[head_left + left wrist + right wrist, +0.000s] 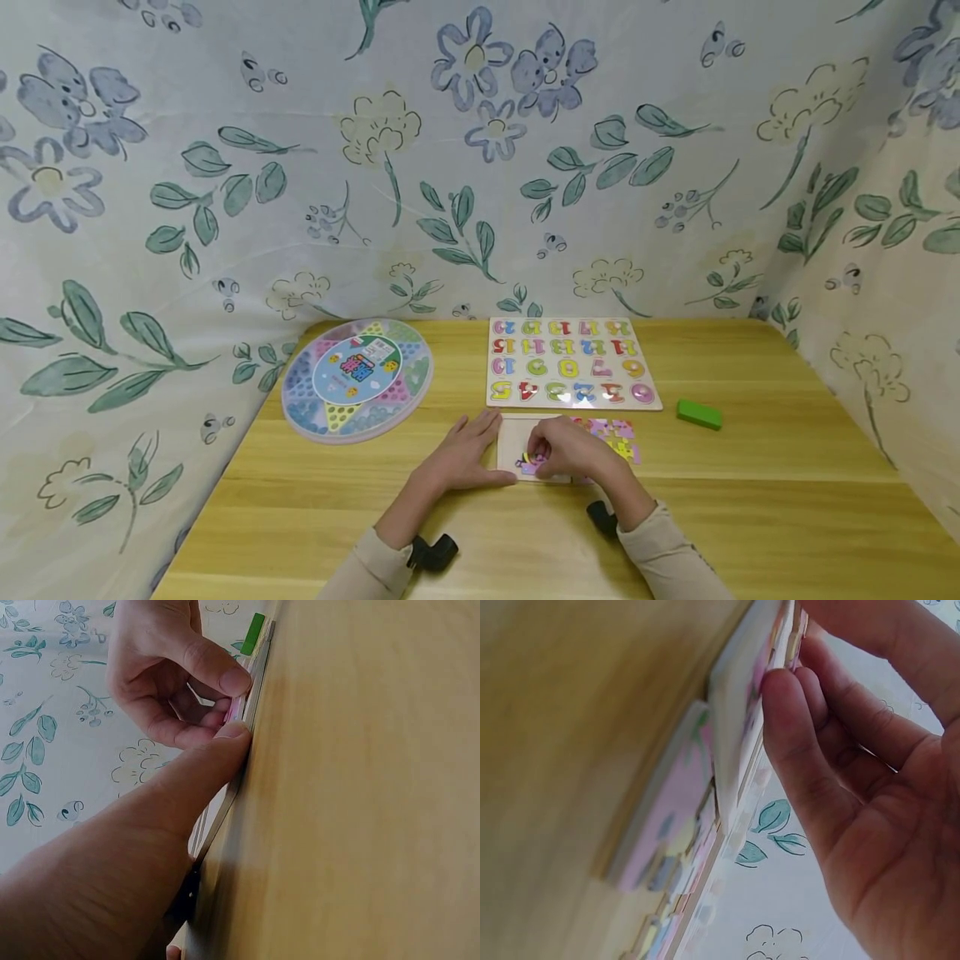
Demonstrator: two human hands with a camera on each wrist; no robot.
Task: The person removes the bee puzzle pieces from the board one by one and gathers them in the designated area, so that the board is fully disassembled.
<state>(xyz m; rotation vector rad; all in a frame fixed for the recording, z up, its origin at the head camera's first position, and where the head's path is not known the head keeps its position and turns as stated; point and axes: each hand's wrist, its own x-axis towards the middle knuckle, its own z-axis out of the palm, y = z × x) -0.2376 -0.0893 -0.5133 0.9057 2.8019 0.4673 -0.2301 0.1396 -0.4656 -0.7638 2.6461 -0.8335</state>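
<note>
A shallow wooden puzzle tray (513, 433) lies on the table with a few pink and purple jigsaw pieces (528, 467) at its near side. My left hand (467, 458) rests at the tray's left end, fingers straight toward the far corner and thumb along the near edge. Over the tray, my right hand (573, 447) pinches a small pink puzzle piece (235, 709) between thumb and fingers, low at the surface. The fingers hide most of that piece. Beside the tray's right end lie several loose jigsaw pieces (624, 450), pink and yellow; the right wrist view shows them close to the tray's edge.
Behind the tray lies a white number puzzle board (498, 403) with colourful numerals. A round Chinese checkers board (415, 392) in clear wrapping is at the back left. To the right sits a green block (699, 414). Floral cloth (480, 167) hangs behind the wooden table (780, 517).
</note>
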